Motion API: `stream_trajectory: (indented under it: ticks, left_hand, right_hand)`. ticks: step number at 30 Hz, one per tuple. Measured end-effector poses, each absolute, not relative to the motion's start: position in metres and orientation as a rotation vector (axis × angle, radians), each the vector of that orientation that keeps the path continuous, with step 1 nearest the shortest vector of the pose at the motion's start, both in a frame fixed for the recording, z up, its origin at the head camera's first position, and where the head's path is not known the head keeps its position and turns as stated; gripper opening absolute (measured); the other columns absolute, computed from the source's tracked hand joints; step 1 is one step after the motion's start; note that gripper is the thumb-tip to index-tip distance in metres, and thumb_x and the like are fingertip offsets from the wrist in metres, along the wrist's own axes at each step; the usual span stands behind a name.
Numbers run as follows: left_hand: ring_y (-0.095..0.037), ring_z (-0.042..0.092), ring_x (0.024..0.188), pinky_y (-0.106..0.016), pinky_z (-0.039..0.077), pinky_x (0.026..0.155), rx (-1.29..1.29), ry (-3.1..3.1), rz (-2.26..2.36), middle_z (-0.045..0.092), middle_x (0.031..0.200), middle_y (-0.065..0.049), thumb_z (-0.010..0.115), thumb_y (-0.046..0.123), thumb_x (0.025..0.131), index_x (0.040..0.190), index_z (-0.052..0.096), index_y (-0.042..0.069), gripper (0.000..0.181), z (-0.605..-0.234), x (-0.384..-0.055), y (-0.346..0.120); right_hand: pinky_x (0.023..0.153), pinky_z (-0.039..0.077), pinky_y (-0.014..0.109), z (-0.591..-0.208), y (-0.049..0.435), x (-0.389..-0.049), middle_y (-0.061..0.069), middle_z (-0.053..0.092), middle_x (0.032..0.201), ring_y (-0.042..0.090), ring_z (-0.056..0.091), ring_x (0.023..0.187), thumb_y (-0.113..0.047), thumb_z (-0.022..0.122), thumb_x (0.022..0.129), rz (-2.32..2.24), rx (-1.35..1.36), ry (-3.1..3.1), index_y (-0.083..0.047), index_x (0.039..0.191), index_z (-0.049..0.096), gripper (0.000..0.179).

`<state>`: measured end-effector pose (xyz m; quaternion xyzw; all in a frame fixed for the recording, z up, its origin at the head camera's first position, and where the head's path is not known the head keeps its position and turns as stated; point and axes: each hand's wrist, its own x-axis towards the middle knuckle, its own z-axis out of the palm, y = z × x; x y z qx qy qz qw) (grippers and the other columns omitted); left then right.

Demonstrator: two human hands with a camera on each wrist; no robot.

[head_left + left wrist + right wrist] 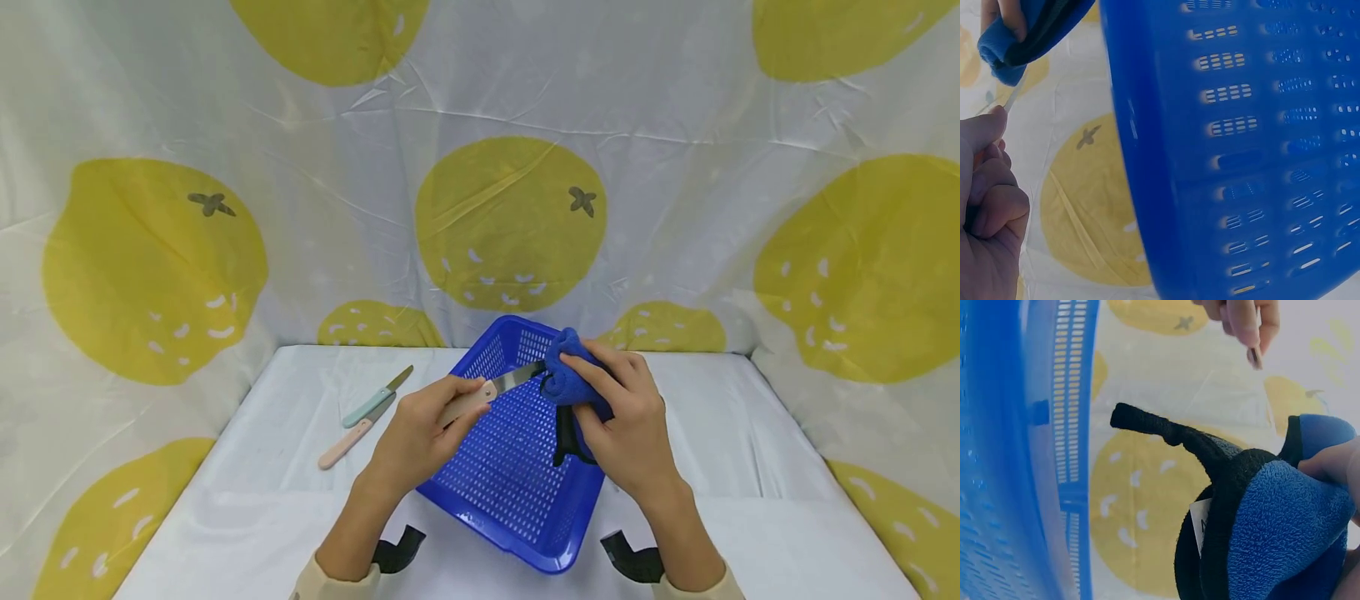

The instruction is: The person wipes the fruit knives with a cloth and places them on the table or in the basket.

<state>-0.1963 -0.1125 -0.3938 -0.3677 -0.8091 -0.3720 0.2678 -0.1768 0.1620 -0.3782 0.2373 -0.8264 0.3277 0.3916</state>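
Over the blue basket [551, 560], my left hand [416, 433] grips a paring knife by its pale handle [467, 403]. The blade [514, 378] points right and up, its tip end overlapped by a blue terry cloth [573, 385] with black edging. My right hand [633, 421] pinches this folded cloth between thumb and fingers. A black-edged strap [1147, 422] and a white label [1200, 519] hang from the cloth in the right wrist view. In the left wrist view, curled fingers of the left hand [994, 194] hide most of the handle.
Left of the basket, a knife with a mint handle [366, 409] and another with a pink handle [345, 443] lie on the white tablecloth [262, 467]. Behind the table hangs a white curtain [337, 175] printed with yellow fruit. Black curved pieces [401, 552] sit by both wrists.
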Motion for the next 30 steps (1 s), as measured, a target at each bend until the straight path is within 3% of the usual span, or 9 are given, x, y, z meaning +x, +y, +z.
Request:
stream_trajectory:
  ticks: [7, 18, 30]
  left_hand:
    - [-0.019, 0.076, 0.092, -0.025, 0.062, 0.073, -0.985, -2.177, -0.990, 0.076, 0.118, -0.010, 0.077, 0.010, 0.093, 0.117, 0.069, 0.004, 0.026, -0.396, -0.197, -0.112]
    - [-0.023, 0.076, 0.101, -0.032, 0.063, 0.081, -1.012, -2.165, -0.971, 0.076, 0.120, -0.010, 0.077, 0.007, 0.092, 0.117, 0.068, 0.003, 0.027, -0.399, -0.196, -0.110]
    - [-0.022, 0.077, 0.097, -0.029, 0.063, 0.078, -1.021, -2.168, -1.018, 0.076, 0.119, -0.012, 0.074, 0.009, 0.095, 0.116, 0.067, 0.003, 0.023, -0.392, -0.192, -0.106]
  right_hand:
    - [0.101, 0.050, 0.053, -0.378, 0.141, -0.169, 0.006, 0.065, 0.142, 0.031, 0.055, 0.124, 0.002, 0.074, 0.083, 0.819, 0.733, -2.108, -0.019, 0.126, 0.075, 0.048]
    - [0.103, 0.048, 0.054, -0.384, 0.119, -0.164, 0.002, 0.067, 0.138, 0.032, 0.056, 0.124, 0.000, 0.073, 0.087, 0.699, 0.846, -2.151, -0.021, 0.124, 0.076, 0.043]
    - [0.102, 0.046, 0.056, -0.385, 0.118, -0.164, 0.003, 0.066, 0.140, 0.034, 0.055, 0.127, 0.002, 0.068, 0.090, 0.639, 0.756, -2.192, -0.021, 0.127, 0.074, 0.044]
